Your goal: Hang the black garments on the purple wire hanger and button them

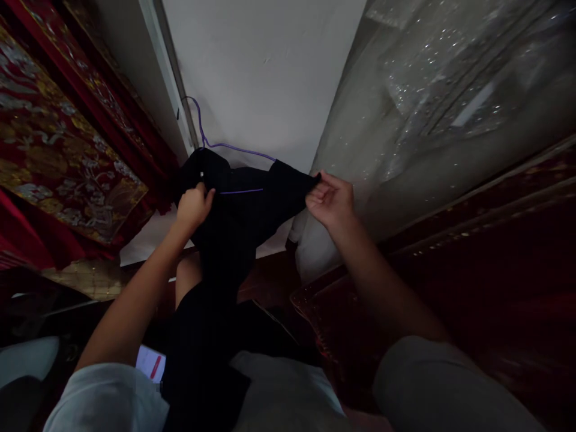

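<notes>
A black garment (238,222) hangs on a thin purple wire hanger (234,146) whose hook rests against a white door frame. My left hand (193,207) is closed on the garment's left shoulder, near the collar. My right hand (330,198) pinches the garment's right edge between thumb and fingers, pulling it out to the side. The cloth drops down between my forearms to my lap, where its lower part is lost in shadow.
Red and gold embroidered fabric (54,138) hangs at the left. A sheer sparkly white dress in a clear cover (427,114) hangs at the right. A white wall (265,66) is straight ahead. Dark red patterned cloth (472,270) lies at the lower right.
</notes>
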Motion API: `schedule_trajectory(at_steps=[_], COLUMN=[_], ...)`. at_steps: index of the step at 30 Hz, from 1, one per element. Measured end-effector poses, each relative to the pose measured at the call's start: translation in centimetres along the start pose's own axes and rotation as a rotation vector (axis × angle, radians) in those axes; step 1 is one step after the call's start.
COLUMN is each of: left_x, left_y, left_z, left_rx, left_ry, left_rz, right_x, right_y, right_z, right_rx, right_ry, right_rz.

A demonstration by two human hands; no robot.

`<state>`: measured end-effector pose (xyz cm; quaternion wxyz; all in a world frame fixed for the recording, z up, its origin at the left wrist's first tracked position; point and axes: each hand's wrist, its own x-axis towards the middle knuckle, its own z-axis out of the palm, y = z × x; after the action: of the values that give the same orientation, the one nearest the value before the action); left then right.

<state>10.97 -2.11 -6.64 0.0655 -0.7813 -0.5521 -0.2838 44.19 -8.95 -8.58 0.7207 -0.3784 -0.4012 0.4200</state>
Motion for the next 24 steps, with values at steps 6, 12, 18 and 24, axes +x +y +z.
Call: schedule_trajectory(at_steps=[6,12,18,24], left_x=[-1.6,-3.0,-2.2,-2.6], left_y=[-5.0,-6.6,-6.1,-5.8], left_z=[-4.7,-6.4,-8.7,-7.9], left_rx=[-0.098,-0.137,-0.108,-0.376], left_ry=[0.189,0.22,0.212,0.251], left_rz=[-0.174,-0.11,-0.033,-0.027], right_x=[-2.0,-2.5,-3.5,-7.0], right_y=[2.0,7.2,10.6,12.3], right_z=[1.5,4.6,6.7,8.3], right_rx=[0.418,0.038,-0.201,-0.652], right_ry=[0.163,0.093,0.022,-0.272], right_rz=[0.59,0.659,0.518,0.137])
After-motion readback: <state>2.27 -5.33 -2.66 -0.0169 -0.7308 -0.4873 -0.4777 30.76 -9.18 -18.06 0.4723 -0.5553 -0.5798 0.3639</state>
